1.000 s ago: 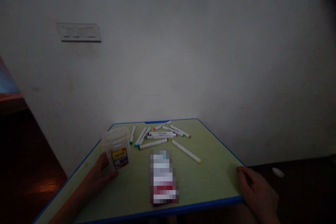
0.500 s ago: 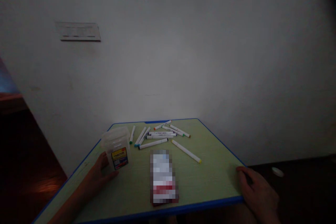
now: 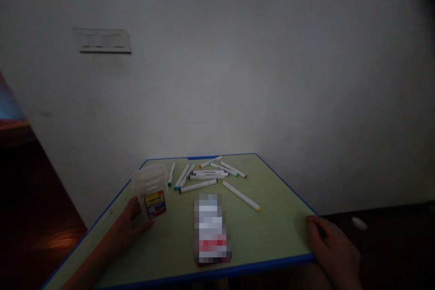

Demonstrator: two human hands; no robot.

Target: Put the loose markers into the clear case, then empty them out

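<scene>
My left hand [image 3: 131, 223] is wrapped around the base of a clear plastic container [image 3: 151, 190] with a yellow label, which stands upright on the left of the small green table [image 3: 268, 231]. My right hand [image 3: 335, 249] grips the table's near right corner, fingers curled over the blue edge. Several white markers with coloured caps [image 3: 207, 175] lie scattered at the far side. One marker with a yellow tip [image 3: 241, 195] lies apart, closer to me. A flat blurred packet [image 3: 211, 229] lies in the middle near the front edge.
A white wall rises right behind the table, with a switch plate [image 3: 102, 40] high on the left. Dark wooden floor lies to the left and right. A small pale object [image 3: 359, 223] rests on the floor at right.
</scene>
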